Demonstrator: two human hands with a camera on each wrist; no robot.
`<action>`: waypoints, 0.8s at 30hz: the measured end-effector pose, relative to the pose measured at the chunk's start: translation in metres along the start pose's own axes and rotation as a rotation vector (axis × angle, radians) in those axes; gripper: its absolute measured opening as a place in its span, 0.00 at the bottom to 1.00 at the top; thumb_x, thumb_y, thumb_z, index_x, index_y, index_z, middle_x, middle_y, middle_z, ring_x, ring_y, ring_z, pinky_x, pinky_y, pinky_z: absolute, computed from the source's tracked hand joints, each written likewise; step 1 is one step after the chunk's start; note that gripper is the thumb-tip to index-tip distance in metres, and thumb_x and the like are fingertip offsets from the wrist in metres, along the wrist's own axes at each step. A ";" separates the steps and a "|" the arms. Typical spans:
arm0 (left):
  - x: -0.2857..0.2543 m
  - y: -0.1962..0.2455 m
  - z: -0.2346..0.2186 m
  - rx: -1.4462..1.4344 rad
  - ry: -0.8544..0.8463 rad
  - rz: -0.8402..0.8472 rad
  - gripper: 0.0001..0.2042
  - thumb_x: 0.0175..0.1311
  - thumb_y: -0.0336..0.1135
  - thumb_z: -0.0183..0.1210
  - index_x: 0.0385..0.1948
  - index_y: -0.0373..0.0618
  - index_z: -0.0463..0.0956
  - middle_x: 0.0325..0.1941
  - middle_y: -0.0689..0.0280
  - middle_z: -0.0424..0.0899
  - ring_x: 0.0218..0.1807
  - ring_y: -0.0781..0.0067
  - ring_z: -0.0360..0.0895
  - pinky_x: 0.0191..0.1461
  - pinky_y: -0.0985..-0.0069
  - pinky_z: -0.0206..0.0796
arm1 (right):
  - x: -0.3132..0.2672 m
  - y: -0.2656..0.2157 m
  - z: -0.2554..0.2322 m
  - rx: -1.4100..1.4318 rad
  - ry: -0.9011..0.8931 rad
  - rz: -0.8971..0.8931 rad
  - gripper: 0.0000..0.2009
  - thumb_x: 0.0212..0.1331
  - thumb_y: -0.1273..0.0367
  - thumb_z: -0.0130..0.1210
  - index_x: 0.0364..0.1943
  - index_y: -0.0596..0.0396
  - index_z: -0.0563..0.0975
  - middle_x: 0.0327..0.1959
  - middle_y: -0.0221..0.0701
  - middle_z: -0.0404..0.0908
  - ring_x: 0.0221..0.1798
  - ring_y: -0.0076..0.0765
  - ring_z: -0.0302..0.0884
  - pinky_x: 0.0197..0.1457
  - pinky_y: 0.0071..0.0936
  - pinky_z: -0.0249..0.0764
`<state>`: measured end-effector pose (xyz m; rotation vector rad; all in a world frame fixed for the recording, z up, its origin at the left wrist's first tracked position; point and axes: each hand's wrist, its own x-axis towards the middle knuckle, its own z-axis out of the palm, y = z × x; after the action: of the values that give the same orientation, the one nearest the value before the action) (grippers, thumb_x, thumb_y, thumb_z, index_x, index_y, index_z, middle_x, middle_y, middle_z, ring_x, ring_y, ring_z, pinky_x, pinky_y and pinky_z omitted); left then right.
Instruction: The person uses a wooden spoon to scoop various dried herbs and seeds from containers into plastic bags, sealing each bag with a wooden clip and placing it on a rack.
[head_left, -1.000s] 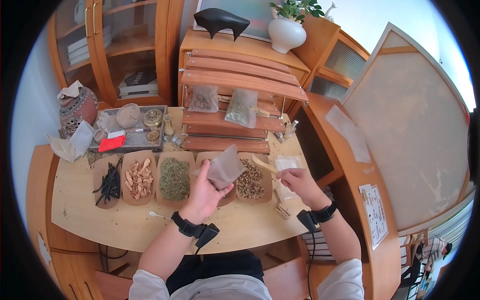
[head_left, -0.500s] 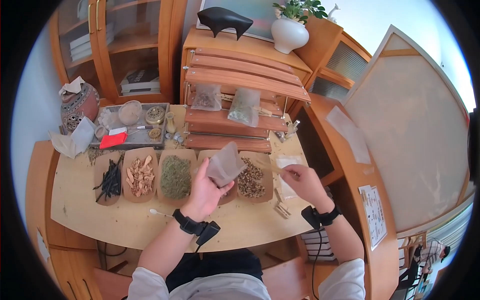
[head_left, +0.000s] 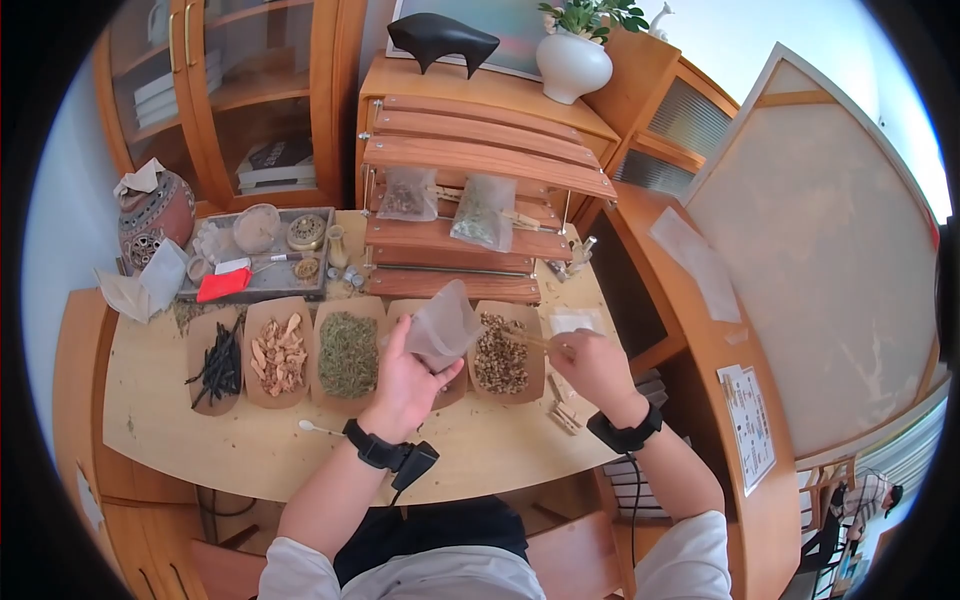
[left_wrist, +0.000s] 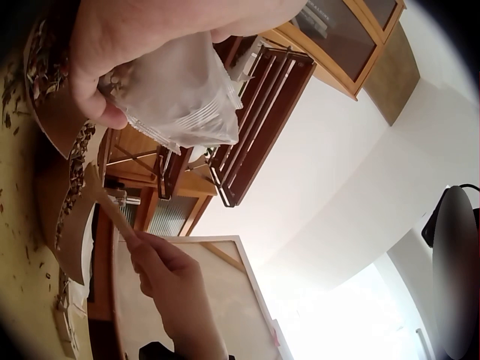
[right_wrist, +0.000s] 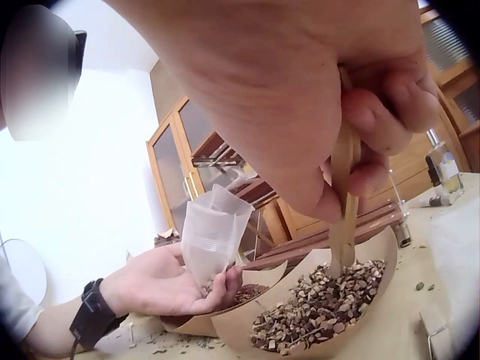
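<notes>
My left hand [head_left: 400, 395] holds a translucent drawstring-like pouch [head_left: 445, 325] upright between thumb and curled fingers, its mouth spread at the top. A few dark bits show low in the pouch [right_wrist: 214, 240] in the right wrist view. My right hand [head_left: 595, 370] grips the handle of a flat wooden scoop [right_wrist: 344, 199]. The scoop's tip is down among brown chopped dried herbs [right_wrist: 319, 307] in the rightmost paper tray [head_left: 535, 385]. Behind my left hand, a neighbouring tray [head_left: 400, 308] is mostly hidden.
Further left stand trays of green herb [head_left: 348, 355], pale tan pieces [head_left: 279, 355] and black strips [head_left: 217, 365]. A small white spoon [head_left: 308, 426] lies in front. Wooden clips [head_left: 564, 418] and a white packet [head_left: 575, 320] lie right. Behind rises a wooden rack [head_left: 470, 165] with hanging filled pouches.
The scoop has gone from the tray's upper right edge down into the brown herbs, my right hand shifting slightly left. My left hand keeps the pouch in nearly the same place.
</notes>
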<state>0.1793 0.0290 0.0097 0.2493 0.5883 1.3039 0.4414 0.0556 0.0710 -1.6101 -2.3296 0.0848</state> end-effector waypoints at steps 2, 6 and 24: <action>0.000 -0.001 0.000 0.002 0.005 -0.003 0.29 0.71 0.59 0.47 0.66 0.51 0.63 0.66 0.62 0.68 0.65 0.66 0.67 0.63 0.61 0.63 | 0.004 0.002 0.002 0.052 0.069 0.016 0.08 0.56 0.65 0.59 0.37 0.48 0.85 0.32 0.38 0.82 0.35 0.50 0.80 0.39 0.40 0.77; 0.000 -0.001 0.001 0.003 0.021 -0.007 0.29 0.71 0.59 0.47 0.65 0.51 0.63 0.66 0.63 0.68 0.65 0.66 0.66 0.63 0.61 0.63 | 0.007 0.011 0.001 0.046 -0.117 0.073 0.10 0.57 0.64 0.60 0.38 0.52 0.85 0.35 0.40 0.84 0.37 0.50 0.82 0.41 0.37 0.77; 0.000 -0.002 0.002 -0.006 0.014 -0.005 0.26 0.71 0.58 0.48 0.62 0.51 0.65 0.64 0.63 0.69 0.64 0.66 0.66 0.63 0.59 0.63 | 0.022 0.043 0.022 0.566 -0.415 0.256 0.14 0.60 0.64 0.58 0.38 0.64 0.83 0.27 0.37 0.83 0.30 0.31 0.77 0.39 0.30 0.73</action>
<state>0.1817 0.0292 0.0100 0.2339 0.5967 1.3034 0.4671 0.0940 0.0453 -1.6737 -2.0604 1.1190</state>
